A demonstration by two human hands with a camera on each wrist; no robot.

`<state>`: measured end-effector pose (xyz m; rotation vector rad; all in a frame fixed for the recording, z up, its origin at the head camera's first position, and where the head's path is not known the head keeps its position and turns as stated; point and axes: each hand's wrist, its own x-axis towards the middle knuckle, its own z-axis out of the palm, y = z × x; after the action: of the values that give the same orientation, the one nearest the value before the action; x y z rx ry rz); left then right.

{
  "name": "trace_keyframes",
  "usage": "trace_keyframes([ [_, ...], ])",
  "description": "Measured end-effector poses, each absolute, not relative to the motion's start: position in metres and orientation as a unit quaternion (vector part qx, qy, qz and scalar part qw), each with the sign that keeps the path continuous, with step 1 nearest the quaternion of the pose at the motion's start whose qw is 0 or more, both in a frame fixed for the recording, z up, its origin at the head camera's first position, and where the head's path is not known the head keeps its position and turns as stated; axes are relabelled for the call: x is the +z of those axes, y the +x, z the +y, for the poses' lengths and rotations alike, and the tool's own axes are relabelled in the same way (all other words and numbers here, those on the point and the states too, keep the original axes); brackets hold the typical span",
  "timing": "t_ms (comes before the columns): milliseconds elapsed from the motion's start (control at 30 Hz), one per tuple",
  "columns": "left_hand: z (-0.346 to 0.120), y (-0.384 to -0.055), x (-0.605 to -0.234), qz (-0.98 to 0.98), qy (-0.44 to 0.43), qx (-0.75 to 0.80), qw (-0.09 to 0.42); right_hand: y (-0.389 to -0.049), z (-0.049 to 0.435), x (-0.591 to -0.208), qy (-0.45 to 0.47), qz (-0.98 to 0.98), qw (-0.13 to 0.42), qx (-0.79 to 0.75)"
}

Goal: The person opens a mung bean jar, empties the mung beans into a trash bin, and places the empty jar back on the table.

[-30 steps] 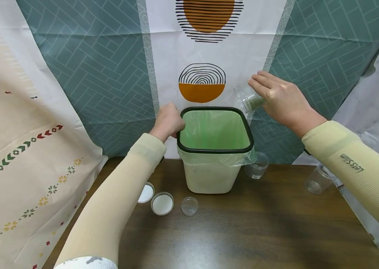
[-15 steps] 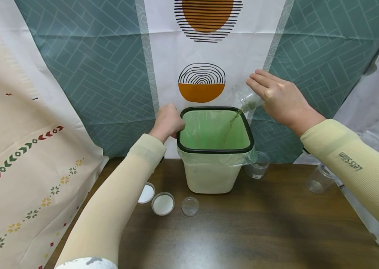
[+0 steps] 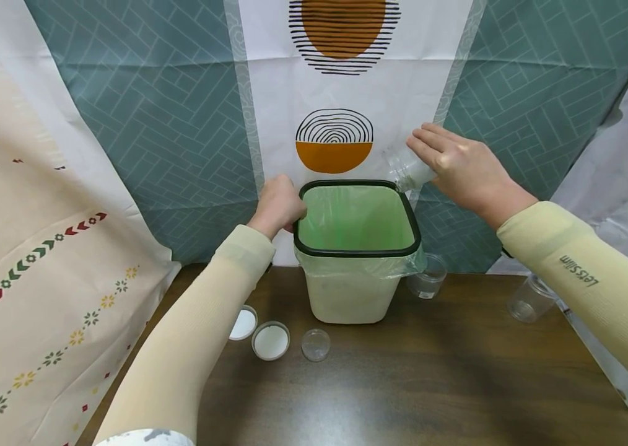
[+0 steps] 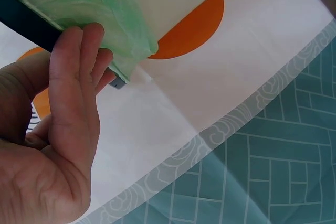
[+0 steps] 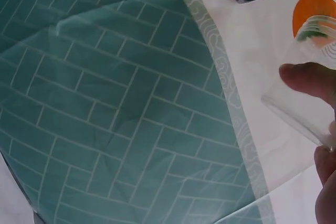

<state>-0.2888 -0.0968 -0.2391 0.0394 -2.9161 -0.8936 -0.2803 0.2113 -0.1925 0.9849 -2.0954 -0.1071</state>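
Observation:
A pale square bin [image 3: 350, 297] with a black rim stands upright on the table, lined with a green plastic bag [image 3: 355, 217]. My left hand [image 3: 279, 201] grips the rim at its left side; in the left wrist view its fingers [image 4: 71, 87] curl over rim and bag. Beside the bin's upper right corner, my right hand [image 3: 470, 170] holds a clear plastic jar [image 3: 405, 170] tilted mouth-down toward the opening. A little green matter [image 5: 312, 34] shows near the jar's mouth in the right wrist view. The bin's floor is hidden.
Two white-lined lids [image 3: 270, 342] and a clear lid [image 3: 315, 345] lie before the bin on the brown table [image 3: 403, 396]. One clear jar [image 3: 427, 276] stands behind its right side, another jar [image 3: 531, 300] lies tilted farther right. A patterned cloth [image 3: 197, 124] hangs behind.
Green loose bits sat in the tilted jar, then poured from its mouth into the bin; now the jar looks nearly emptied. The left hand stays on the rim.

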Motion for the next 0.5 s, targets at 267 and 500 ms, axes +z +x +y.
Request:
trace_keyframes([
  [267, -0.0974, -0.2875, -0.2405, -0.954, 0.01, -0.295, 0.046, -0.2812, 0.2125, -0.1951, 0.385, -0.834, 0.393, -0.049],
  [500, -0.0971, -0.2865, -0.2376, -0.957, 0.009, -0.288, 0.044, -0.2814, 0.2126, -0.1954, 0.388, -0.832, 0.392, -0.054],
])
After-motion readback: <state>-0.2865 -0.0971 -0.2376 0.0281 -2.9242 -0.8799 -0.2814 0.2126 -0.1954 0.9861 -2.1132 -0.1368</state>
